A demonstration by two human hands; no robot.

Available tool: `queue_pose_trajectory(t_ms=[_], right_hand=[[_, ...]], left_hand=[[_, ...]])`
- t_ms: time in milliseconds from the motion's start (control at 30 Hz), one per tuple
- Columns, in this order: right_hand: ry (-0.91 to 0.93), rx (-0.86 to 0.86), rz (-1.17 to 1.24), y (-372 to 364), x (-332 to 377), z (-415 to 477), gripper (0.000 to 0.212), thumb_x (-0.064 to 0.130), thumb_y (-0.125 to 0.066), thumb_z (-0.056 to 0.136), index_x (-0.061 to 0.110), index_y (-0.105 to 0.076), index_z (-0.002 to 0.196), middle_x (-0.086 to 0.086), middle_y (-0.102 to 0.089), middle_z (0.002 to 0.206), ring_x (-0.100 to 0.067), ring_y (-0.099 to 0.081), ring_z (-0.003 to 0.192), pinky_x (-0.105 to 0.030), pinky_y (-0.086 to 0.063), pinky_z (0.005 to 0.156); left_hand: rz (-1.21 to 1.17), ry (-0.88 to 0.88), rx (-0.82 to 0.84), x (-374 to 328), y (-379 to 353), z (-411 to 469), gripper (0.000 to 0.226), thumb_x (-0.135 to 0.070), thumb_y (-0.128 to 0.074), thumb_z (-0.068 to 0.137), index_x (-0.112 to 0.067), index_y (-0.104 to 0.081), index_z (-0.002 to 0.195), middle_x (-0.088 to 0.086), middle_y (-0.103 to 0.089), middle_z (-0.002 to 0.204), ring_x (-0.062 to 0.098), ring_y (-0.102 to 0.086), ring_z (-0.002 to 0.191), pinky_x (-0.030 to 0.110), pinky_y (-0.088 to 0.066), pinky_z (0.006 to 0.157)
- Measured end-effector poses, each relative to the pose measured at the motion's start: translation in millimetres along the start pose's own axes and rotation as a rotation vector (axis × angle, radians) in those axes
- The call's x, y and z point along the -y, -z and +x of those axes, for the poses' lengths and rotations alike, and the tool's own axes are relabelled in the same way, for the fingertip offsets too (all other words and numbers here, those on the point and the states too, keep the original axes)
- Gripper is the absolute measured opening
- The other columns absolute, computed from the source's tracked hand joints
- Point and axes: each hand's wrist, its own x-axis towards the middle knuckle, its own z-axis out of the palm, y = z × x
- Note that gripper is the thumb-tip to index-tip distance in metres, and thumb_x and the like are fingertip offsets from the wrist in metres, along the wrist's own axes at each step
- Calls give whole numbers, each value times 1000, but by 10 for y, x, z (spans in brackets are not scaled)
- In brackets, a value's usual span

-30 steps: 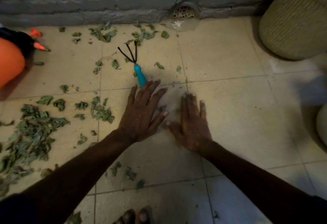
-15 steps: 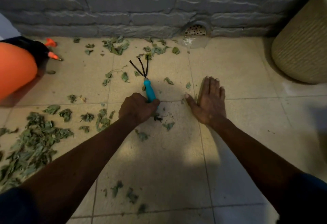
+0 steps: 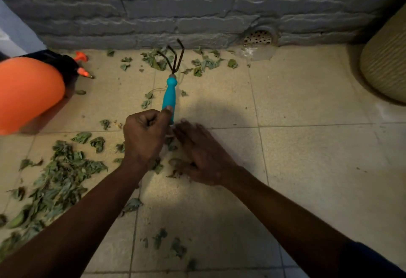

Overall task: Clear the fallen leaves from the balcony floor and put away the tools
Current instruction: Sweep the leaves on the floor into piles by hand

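My left hand [image 3: 144, 137] is shut on the lower end of a small hand rake [image 3: 170, 93] with a turquoise handle and dark metal prongs; the rake is lifted off the tiles, prongs pointing toward the wall. My right hand [image 3: 204, 157] lies flat and open on the tiled floor [image 3: 307, 157] just right of it, blurred, fingers over a few leaves. A large heap of green fallen leaves [image 3: 57, 179] lies on the left. More scattered leaves [image 3: 204, 62] lie along the foot of the wall.
An orange sprayer bottle [image 3: 28, 89] with a black head lies at the left. A grey stone wall [image 3: 197, 7] with a round drain grille [image 3: 257, 37] bounds the far side. A ribbed beige planter [image 3: 386, 58] stands at the right.
My left hand closed on the rake handle and raised the rake off the floor. My right hand slid left and nearer across the tiles toward the left hand.
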Motion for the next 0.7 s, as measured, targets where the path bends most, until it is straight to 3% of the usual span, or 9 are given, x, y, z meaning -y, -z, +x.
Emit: queue_pose_trajectory(t_ms=[133,200,267,300,367,467,533,633,700], right_hand=[[-391,-326,-29,418,-596,-591,81,59,-43,100,14,-21,163,-10,-17,170,-27,-11,157,-50,-12,129],[-648,-300,-107,636,-1013,-806,92,72,-28,98,10,-13,164,-14,-9,172,-32,-4,159,-55,-10,128],[-793,-195,-157,705,-1232,-853,102,80,-14,93,8,-2,164,-16,4,172,-33,9,159,-57,-2,128],[-775,-141,-182,678,-1221,-797,101,80,-13,93,9,0,164,-16,8,172,-32,12,158,-57,1,128],[-563,-56,-259,517,-980,-584,96,76,-18,94,12,-1,164,-13,6,172,-30,11,159,-57,1,128],[-54,62,-167,220,-315,-302,88,70,-37,98,12,-20,162,-14,-17,169,-31,-10,156,-54,-13,128],[140,68,-84,67,57,-331,78,58,-48,102,7,-32,158,-18,-30,164,-33,-22,151,-47,-18,127],[198,-77,-36,-37,238,-628,65,40,-56,104,-1,-42,152,-22,-41,158,-35,-33,148,-46,-21,126],[180,-206,-37,-42,151,-911,52,32,-58,102,0,-54,143,-22,-54,146,-37,-46,139,-47,-34,119]], left_hand=[[-53,8,124,-112,-104,-38,28,-33,-69,100,-12,-78,83,9,-72,68,15,-61,50,26,-52,50],[-71,18,167,-170,-215,-66,28,-32,-69,100,-13,-77,81,9,-72,66,13,-59,49,23,-50,50],[-98,28,192,-239,-333,-98,29,-31,-68,100,-11,-77,80,10,-72,65,12,-59,48,20,-49,50],[-103,26,203,-265,-388,-110,30,-30,-68,100,-10,-78,80,11,-72,66,12,-60,48,20,-50,50],[-96,-10,229,-310,-509,-117,30,-31,-68,100,-9,-79,82,9,-73,66,14,-63,49,23,-53,53],[0,-54,255,-318,-702,-42,33,-40,-70,99,-15,-81,81,0,-73,63,15,-67,52,29,-57,57],[79,-55,301,-324,-855,27,35,-47,-69,97,-19,-81,80,-4,-74,64,13,-69,53,32,-59,61],[174,-18,372,-332,-1080,82,38,-52,-68,96,-21,-80,77,-5,-74,62,9,-71,54,29,-60,63],[239,-23,399,-299,-1182,63,41,-54,-67,96,-20,-81,76,-6,-73,61,7,-71,54,27,-59,61]])
